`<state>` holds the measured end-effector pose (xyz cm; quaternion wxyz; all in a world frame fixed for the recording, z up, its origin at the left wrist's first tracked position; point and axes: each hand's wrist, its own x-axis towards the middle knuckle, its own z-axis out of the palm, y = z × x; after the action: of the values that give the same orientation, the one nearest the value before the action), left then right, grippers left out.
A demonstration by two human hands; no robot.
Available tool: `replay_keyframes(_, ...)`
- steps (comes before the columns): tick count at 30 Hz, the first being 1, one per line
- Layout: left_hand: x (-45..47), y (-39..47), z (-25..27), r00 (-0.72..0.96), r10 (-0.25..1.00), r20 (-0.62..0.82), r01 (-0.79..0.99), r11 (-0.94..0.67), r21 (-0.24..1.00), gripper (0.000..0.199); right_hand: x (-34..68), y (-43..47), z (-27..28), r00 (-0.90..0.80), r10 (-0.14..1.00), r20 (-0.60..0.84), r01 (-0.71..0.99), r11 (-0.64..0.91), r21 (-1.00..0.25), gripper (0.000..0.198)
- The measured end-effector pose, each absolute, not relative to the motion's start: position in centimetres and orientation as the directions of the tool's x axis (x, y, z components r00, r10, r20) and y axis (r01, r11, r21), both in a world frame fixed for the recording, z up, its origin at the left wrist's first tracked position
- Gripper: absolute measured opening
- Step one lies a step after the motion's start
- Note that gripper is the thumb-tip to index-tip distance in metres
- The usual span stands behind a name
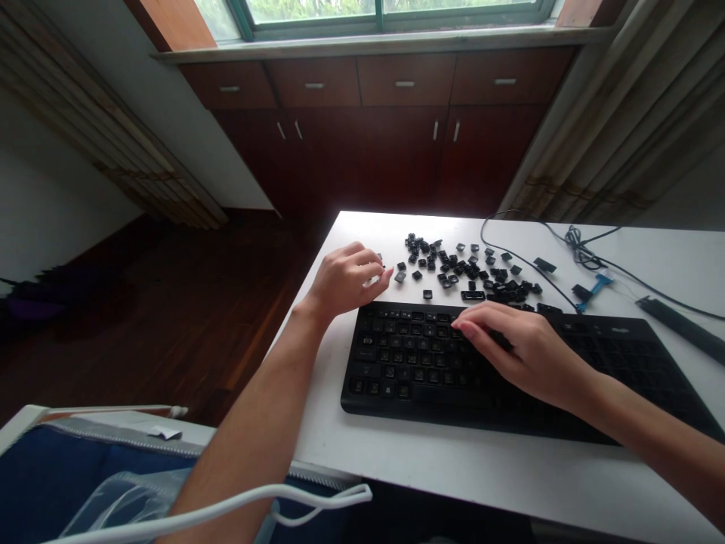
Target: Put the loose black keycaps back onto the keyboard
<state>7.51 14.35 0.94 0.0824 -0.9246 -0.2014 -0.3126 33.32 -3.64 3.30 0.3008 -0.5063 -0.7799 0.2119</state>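
A black keyboard (453, 394) lies on the white table, with many of its keycaps off. My right hand (526, 344) is over its upper middle, thumb and fingertips pinched together at the top rows; whatever they hold is hidden. My left hand (351, 278) is curled just beyond the keyboard's upper left corner, at the table's left edge. A tiny dark bit shows by its fingertips, too small to make out. Several loose black keycaps (447, 281) lie scattered and heaped behind the keyboard, some turned upside down. A longer keycap (472, 295) lies close to the keyboard's back edge.
A blue tool (596, 290) and a black strip (683, 326) lie at the right of the white table (362, 446). A bundled black cable (581, 245) runs behind them. A white curved bar (254, 495) crosses the lower left, above dark blue fabric (84, 472).
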Motion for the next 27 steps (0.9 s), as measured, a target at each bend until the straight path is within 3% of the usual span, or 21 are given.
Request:
replay_keyframes(4,7.5,14.4,0.8,0.699,0.342,0.628,0.442,-0.897,-0.004,0.024,31.4,-1.1,3.8,-0.151,0.934,0.325,0.785,0.313,-0.535,0.031)
replay_keyframes(6,7.5,14.4,0.8,0.678,0.352,0.646,0.456,-0.89,0.007,0.021,29.8,0.4,3.7,-0.175,0.913,0.369,0.842,0.333,-0.424,0.035)
replay_keyframes(13,7.0,14.8,0.4,0.589,0.388,0.709,0.525,-0.851,0.03,0.019,26.5,2.6,1.8,-0.255,0.874,0.413,0.908,0.364,-0.209,0.033)
replay_keyframes(20,7.2,14.9,0.2,0.581,0.403,0.707,0.536,-0.843,0.04,0.017,26.2,2.3,1.3,-0.294,0.872,0.392,0.916,0.374,-0.145,0.025)
replay_keyframes(27,7.2,14.9,-0.2,0.59,0.409,0.696,0.533,-0.845,0.046,0.016,26.1,2.5,0.8,-0.288,0.887,0.361,0.914,0.367,-0.172,0.016)
